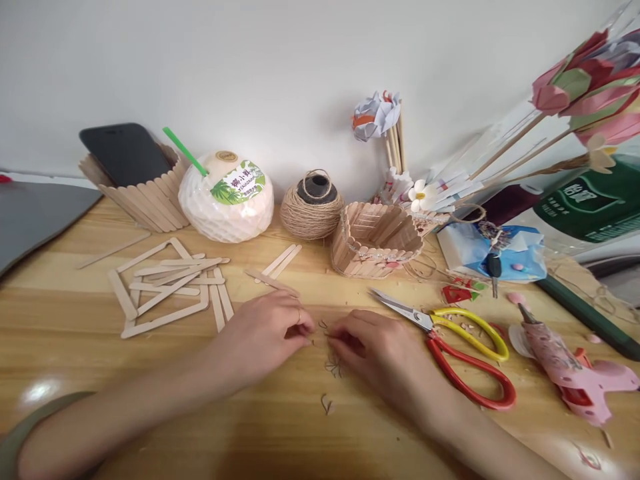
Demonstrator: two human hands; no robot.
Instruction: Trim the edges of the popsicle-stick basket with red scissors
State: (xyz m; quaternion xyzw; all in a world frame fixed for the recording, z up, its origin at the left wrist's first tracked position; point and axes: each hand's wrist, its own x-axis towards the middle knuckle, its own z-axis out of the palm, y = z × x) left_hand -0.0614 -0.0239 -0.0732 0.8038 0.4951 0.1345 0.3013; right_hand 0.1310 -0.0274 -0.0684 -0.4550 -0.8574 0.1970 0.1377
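Both of my hands are low over the wooden table, facing each other with a small gap between them. The fingers of my left hand (pixel 273 330) are pinched together, with a tiny dark thread end showing at the tips. My right hand (pixel 373 343) is also pinched, at a thin dark strand too small to make out well. Small curled dark threads (pixel 333 365) lie on the table between the hands, and another curled bit (pixel 327 404) lies nearer the front.
Scissors (pixel 425 320) and a pink glue gun (pixel 565 367) lie at the right. Craft sticks (pixel 165 287) are at the left. Behind stand a stick holder with a phone (pixel 127 153), a wrapped coconut (pixel 225 200), twine (pixel 313 207) and a stick basket (pixel 375 240).
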